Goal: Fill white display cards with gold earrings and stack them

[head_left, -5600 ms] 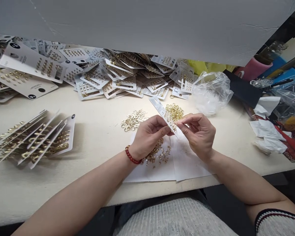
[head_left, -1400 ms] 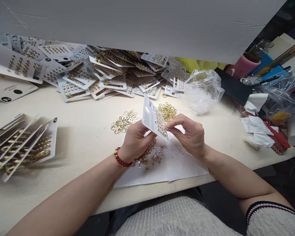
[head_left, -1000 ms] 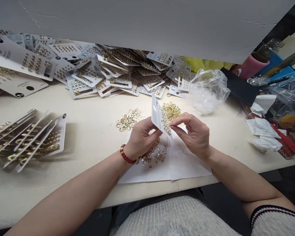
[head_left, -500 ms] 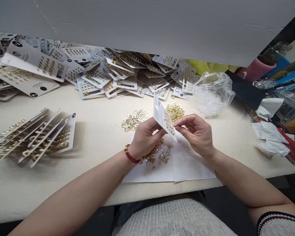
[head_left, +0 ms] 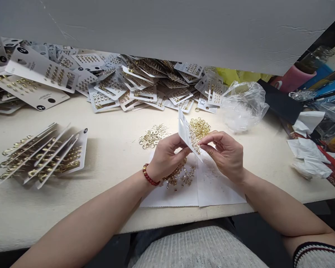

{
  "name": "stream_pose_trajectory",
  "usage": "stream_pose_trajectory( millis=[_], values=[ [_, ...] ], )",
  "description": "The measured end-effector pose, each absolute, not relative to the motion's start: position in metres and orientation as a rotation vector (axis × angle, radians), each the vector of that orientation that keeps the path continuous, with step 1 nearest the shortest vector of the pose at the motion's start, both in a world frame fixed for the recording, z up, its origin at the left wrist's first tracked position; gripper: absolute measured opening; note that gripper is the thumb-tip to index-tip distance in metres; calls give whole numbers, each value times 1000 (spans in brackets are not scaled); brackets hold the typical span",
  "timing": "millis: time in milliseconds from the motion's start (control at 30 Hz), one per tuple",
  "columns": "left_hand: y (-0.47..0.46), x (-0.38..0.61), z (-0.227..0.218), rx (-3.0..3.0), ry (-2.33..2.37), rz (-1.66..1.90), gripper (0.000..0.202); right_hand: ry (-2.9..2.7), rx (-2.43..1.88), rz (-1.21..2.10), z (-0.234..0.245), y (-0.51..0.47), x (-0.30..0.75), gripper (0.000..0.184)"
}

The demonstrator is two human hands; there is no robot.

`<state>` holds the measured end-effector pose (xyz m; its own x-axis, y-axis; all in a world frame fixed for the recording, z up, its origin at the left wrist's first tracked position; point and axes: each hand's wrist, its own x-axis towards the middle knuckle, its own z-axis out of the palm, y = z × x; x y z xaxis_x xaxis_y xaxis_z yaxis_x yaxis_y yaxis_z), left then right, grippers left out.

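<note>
My left hand, with a red bead bracelet at the wrist, grips a white earring card and holds it tilted on edge above the table. My right hand pinches at the gold pieces on the card's right side with thumb and forefinger; what it pinches is too small to name. Below the hands lie white paper sheets with a small heap of gold and crystal pieces. Two heaps of loose gold rings lie just beyond the hands.
A fanned stack of filled cards lies at the left. A big pile of cards runs along the back. A crumpled clear plastic bag and a clutter of paper, bags and tools are at the right. A white board overhangs the table.
The card has turned from lying flatter, 5.6 s ago, to standing more on edge. Both hands have stayed at the same spot, with the right fingers still working at the card.
</note>
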<state>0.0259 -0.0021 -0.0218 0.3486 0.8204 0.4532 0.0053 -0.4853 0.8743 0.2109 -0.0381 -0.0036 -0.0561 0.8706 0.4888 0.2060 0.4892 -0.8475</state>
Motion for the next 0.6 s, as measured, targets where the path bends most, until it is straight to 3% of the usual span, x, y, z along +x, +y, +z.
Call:
stream_pose_trajectory(
  millis=[600],
  values=[
    [-12,36,-10,1368,644,1084,6,-1475,-985,648,-4,-43,205,15]
  ],
)
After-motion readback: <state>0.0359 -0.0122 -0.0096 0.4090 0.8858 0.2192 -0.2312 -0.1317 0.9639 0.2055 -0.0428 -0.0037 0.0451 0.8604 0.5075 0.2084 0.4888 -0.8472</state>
